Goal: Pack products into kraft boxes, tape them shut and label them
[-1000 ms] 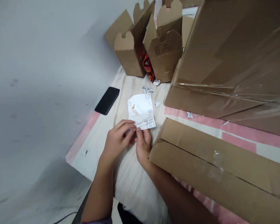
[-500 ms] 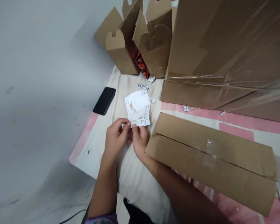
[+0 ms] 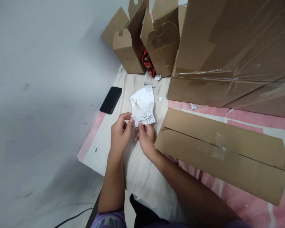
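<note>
While a smooth, pale wall (image 3: 38, 79) filled our left side, a large cardboard carton (image 3: 232, 57) stood at the upper right, its flat brown faces glossy with clear tape. Nearer us lay a long, matte cardboard box (image 3: 220, 155), seamed lengthwise. Soft, creased cream cloth (image 3: 142, 171) spread beneath our arms. Beyond, two open boxes with notched, rounded flaps stood side by side. Our right hand (image 3: 146, 136) pinched the near edge of a thin white paper (image 3: 142, 106) between thumb and fingers; our left hand (image 3: 121, 129) touched its lower left edge with bent fingers, though we could not tell whether they closed on it. The sheet curved gently over the cloth, marked with small outlined rectangles and a brownish patch. Left of it lay a flat black phone (image 3: 110, 100); beyond it, a shiny red packet (image 3: 148, 65) and a crumpled scrap (image 3: 146, 85).
</note>
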### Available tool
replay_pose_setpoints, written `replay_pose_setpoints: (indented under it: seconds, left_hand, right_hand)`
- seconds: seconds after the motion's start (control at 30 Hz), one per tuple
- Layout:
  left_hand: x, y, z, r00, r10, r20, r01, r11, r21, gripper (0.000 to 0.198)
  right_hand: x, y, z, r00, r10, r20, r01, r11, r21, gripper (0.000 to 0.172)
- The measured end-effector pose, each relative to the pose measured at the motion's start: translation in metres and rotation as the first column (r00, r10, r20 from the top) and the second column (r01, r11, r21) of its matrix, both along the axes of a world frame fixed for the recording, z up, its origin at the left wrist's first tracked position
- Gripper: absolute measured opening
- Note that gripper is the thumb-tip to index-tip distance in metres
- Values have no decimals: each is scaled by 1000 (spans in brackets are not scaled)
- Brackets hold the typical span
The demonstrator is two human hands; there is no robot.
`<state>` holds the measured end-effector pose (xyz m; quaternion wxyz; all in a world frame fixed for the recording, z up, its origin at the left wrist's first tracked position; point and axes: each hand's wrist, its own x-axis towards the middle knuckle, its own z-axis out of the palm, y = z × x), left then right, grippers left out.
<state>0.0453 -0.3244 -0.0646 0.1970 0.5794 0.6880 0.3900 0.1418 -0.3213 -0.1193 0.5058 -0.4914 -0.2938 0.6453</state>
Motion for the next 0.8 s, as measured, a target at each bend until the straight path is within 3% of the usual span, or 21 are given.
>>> replay_pose_setpoints:
  seconds: [0.17,0.4,0.6,0.8]
  left_hand:
    - [-2,3,-2,997,-3,71,1,1000,23,20]
    - [-9,9,-9,996,21,83,-30,993,112,18]
    - [-15,19,-22,961,13,277,-73,975,210,21]
    - [-21,23,-28,961,18,276,-98,955,279,33]
  right_hand:
    - [3,3,9,998,7,-61,-9,1000,-26,36]
    - [3,1,10,990,-13,-143,27,995,99,31]
    - [5,1,4,989,74,-129,-55,988,144,33]
    - [5,6,3,975,-2,-220,45,980,192,48]
